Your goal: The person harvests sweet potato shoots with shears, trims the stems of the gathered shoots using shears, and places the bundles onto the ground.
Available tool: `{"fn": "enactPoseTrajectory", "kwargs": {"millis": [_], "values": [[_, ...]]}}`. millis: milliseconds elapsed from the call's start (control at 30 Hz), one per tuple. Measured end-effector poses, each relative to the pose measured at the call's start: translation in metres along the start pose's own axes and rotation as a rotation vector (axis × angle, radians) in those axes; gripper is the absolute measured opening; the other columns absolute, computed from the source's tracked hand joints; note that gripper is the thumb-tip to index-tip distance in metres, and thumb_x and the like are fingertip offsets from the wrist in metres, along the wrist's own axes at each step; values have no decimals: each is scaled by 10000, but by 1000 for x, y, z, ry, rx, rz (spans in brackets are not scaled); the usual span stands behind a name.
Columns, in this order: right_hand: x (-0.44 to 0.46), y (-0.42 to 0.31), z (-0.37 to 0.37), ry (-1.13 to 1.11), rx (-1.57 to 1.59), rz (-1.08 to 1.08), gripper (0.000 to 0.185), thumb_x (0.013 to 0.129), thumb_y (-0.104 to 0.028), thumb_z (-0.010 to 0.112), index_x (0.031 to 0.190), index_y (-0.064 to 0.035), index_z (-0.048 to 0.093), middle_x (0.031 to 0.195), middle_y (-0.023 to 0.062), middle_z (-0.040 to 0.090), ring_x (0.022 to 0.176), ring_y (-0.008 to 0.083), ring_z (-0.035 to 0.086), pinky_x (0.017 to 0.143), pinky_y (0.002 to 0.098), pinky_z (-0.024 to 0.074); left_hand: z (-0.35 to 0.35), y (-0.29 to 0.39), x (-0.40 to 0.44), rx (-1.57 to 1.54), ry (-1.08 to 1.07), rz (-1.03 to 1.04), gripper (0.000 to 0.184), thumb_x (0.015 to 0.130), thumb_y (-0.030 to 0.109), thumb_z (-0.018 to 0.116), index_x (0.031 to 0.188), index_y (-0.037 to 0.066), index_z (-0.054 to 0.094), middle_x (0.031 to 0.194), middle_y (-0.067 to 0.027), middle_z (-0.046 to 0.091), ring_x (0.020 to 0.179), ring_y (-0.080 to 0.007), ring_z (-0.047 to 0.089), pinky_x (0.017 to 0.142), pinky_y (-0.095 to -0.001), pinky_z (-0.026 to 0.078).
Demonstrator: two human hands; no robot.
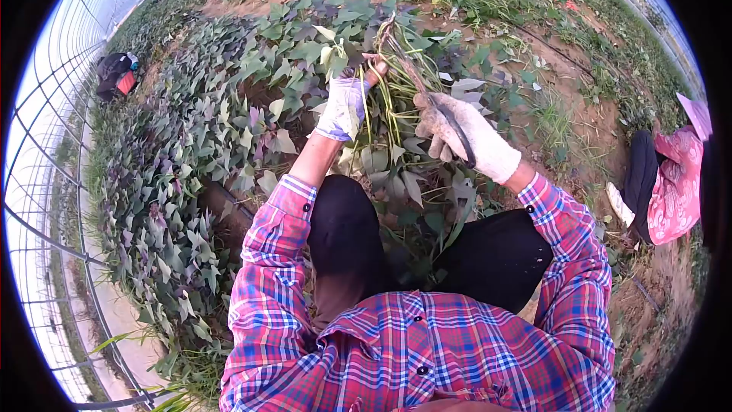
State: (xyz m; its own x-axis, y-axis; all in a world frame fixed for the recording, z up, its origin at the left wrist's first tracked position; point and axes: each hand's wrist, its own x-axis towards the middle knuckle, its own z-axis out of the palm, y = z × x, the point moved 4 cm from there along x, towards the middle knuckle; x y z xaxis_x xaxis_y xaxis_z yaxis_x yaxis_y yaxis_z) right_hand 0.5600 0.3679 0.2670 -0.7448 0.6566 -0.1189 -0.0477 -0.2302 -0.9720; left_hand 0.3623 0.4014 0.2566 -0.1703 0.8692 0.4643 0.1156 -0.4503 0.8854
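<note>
My left hand (347,107), in a pale glove with bare fingertips showing, is closed around a bunch of long green vine stems (389,99) with heart-shaped leaves. The stems hang down between my knees. My right hand (476,137), in a white glove with soiled fingers, is on the right side of the bunch. It grips a tool with a dark curved handle (460,133) lying along the hand; its exact kind is hard to make out. A thin brownish length (408,65) runs up from that hand to the top of the stems; whether it is blade or stem I cannot tell.
Dense leafy vines (183,137) cover the ground at left and ahead. Bare soil (568,69) shows at right, with a thin dark hose (553,49). A person in pink patterned clothing (675,183) is at far right. A dark bag-like bundle (116,75) lies near the greenhouse frame (57,221).
</note>
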Motion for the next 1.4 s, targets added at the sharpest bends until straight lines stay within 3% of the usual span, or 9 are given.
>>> {"fn": "enactPoseTrajectory", "kwargs": {"millis": [67,167,567,733,967,1000,1067,1167,1400], "values": [[-1,-2,-1,133,-218,24,378,903,-198,545,1253,-98,444,837,-7,558,534,39,477,432,138,325,4,4,-1,-114,9,4,248,838,245,692,976,48,631,894,-16,623,844,-120,542,787,-297,441],[-5,-9,3,210,-443,-39,390,892,-172,542,1259,-80,445,801,-25,554,538,34,470,434,154,322,3,0,0,-93,-19,-20,194,845,184,680,985,60,629,905,-3,620,858,-109,545,801,-285,438],[0,-15,7,305,-410,-142,338,889,-127,575,1204,-33,496,713,-33,539,453,35,450,400,181,333,12,8,-3,-385,-45,-237,219,842,219,680,971,54,615,863,-12,619,819,-125,533,792,-309,415],[-2,-20,-1,321,-776,-233,324,883,-117,572,1192,-38,511,676,-45,513,472,24,426,419,177,320,9,16,-3,-240,-45,-155,245,836,201,685,1017,50,617,908,-26,634,853,-134,553,812,-301,428],[-4,-19,-5,262,-182,-85,290,869,-182,631,1102,-30,549,692,-33,589,471,22,429,419,205,345,8,33,-5,-287,-95,-82,235,857,159,655,1046,42,581,959,-35,626,900,-126,573,822,-291,452],[-5,-20,-3,259,-184,-84,290,869,-182,631,1102,-30,549,692,-33,589,471,22,429,419,205,345,10,35,-6,-298,-118,-89,228,860,153,651,1045,43,578,957,-35,626,894,-126,578,814,-290,455],[-9,-31,4,318,-726,-229,296,869,-193,634,1092,-20,546,671,-5,580,467,36,443,420,214,354,11,31,-4,-300,-139,-93,213,864,143,644,1042,47,580,954,-36,629,872,-130,593,802,-289,463],[-9,-33,3,314,-845,-225,310,867,-213,640,1074,-4,541,638,32,560,461,58,457,422,231,367,13,36,-7,-362,-142,-96,208,863,151,645,1035,50,586,934,-33,633,856,-134,603,792,-288,469],[-10,-23,-13,322,-675,-186,296,863,-232,648,1001,15,560,616,63,543,431,86,484,417,266,382,15,32,-7,-342,-204,-116,190,864,162,646,1014,55,602,905,-18,628,835,-120,596,759,-285,472]]}}
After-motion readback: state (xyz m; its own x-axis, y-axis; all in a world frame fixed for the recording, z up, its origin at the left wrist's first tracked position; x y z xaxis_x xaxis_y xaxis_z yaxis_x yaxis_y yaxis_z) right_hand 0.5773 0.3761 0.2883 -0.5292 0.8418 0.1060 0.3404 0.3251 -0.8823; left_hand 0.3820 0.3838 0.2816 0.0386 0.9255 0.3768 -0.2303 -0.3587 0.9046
